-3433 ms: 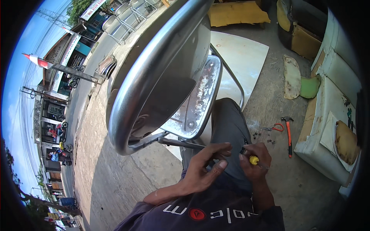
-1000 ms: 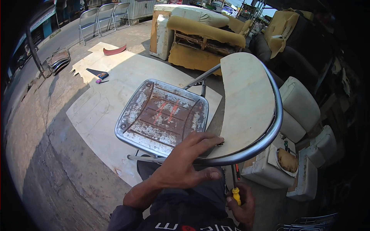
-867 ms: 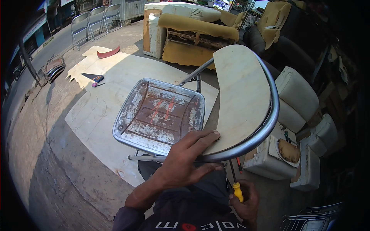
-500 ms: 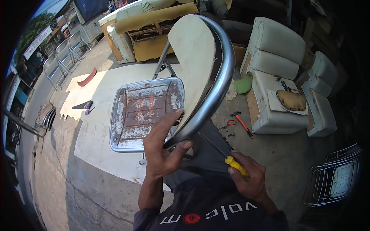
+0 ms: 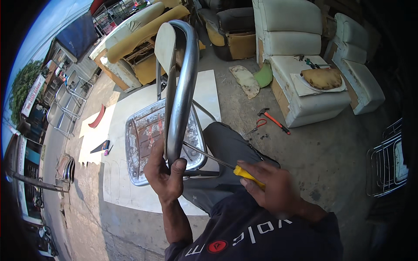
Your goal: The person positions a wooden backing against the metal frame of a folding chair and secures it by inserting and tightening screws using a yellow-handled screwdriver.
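Observation:
A metal chair with a bent chrome tube backrest (image 5: 185, 82) stands before me, its back seen nearly edge-on. Against the tube's inner side lies a thin curved plywood panel (image 5: 165, 47). My left hand (image 5: 169, 180) pinches the bottom of the backrest, thumb on the tube and fingers on the panel side. In my right hand (image 5: 278, 187) is a screwdriver with a yellow handle (image 5: 247, 175). Its long shaft points left to the lower tube; the tip's exact contact is hard to see. Behind the backrest, the rusty, paint-flaked seat pan (image 5: 139, 135) shows.
A large pale sheet (image 5: 117, 187) lies under the chair, with a handsaw (image 5: 100, 147) on it. To the right on the floor are an orange-handled hammer (image 5: 276, 122) and red-handled scissors (image 5: 260, 123). A worn cream seat (image 5: 300, 91) stands beyond them.
The backrest has turned from a broad view to nearly edge-on and appears further left. My right hand and the screwdriver have moved up and left, its shaft now reaching the tube.

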### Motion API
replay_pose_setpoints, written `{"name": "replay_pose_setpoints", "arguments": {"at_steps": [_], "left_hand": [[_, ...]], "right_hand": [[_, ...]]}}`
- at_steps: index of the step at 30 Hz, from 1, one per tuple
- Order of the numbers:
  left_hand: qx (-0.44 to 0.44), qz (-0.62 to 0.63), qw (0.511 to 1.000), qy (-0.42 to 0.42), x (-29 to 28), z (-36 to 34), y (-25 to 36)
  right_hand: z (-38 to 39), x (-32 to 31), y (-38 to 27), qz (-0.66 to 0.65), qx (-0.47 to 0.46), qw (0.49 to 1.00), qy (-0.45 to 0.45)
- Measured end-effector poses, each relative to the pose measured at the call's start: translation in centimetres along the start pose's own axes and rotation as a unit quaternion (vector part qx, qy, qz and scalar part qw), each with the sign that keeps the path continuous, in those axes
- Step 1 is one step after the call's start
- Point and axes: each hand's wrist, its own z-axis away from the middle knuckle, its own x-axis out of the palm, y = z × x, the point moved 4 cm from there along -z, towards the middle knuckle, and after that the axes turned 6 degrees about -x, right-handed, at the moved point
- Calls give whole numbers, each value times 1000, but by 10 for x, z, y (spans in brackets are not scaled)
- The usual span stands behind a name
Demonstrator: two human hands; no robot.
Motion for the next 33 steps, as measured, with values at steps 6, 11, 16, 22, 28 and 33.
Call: {"name": "replay_pose_setpoints", "arguments": {"at_steps": [6,11,16,22,28,33], "left_hand": [[19,-10,1000,5,2,-2,3],[36,-24,999,12,-3,-3,0],[43,-43,998,18,3,-3,1],[52,-72,996,31,0,-1,3],[62,-112,991,22,0,-2,5],[26,-109,994,21,-2,2,2]], "right_hand": [[-5,-6,3,-10,2,1000,-15],[-20,-16,-5,30,-9,998,-46],[-10,-7,-15,270,-143,952,-2],[-25,-14,-7,-90,150,979,-106],[-1,-16,-10,63,-30,997,-15],[-5,-12,6,-195,105,975,-28]]}}
